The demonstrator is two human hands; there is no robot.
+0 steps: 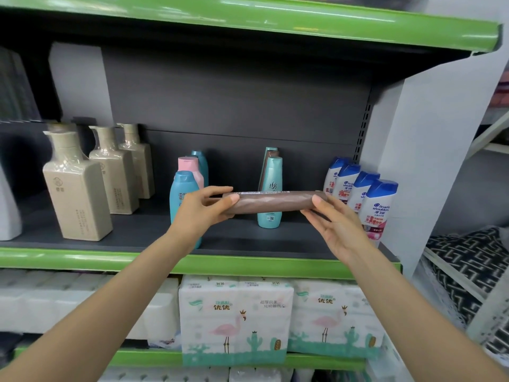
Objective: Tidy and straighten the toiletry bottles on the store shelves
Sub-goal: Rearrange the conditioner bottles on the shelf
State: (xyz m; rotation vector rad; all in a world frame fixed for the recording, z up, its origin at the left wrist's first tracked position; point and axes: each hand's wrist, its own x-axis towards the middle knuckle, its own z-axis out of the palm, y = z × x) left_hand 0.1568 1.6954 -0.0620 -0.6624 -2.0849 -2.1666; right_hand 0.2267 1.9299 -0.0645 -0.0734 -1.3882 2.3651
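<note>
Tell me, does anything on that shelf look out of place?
Yes: the brown bottle is sideways, held off the shelf between the left hand and right hand, while the other bottles stand upright.

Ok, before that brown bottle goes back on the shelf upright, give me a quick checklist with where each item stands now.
1. Hold on the brown bottle: ok. The left hand grips one end and the right hand holds the other.
2. Bottle upright: not ok. It lies sideways in the air, above the shelf.
3. Free spot to set it down: ok. Bare shelf shows between the blue bottle and the teal bottle.
4. Neighbours standing: ok. The teal bottle and the white-and-blue bottles stand upright.
5. Which end is the cap: cannot tell, both ends are covered by hands.
</note>
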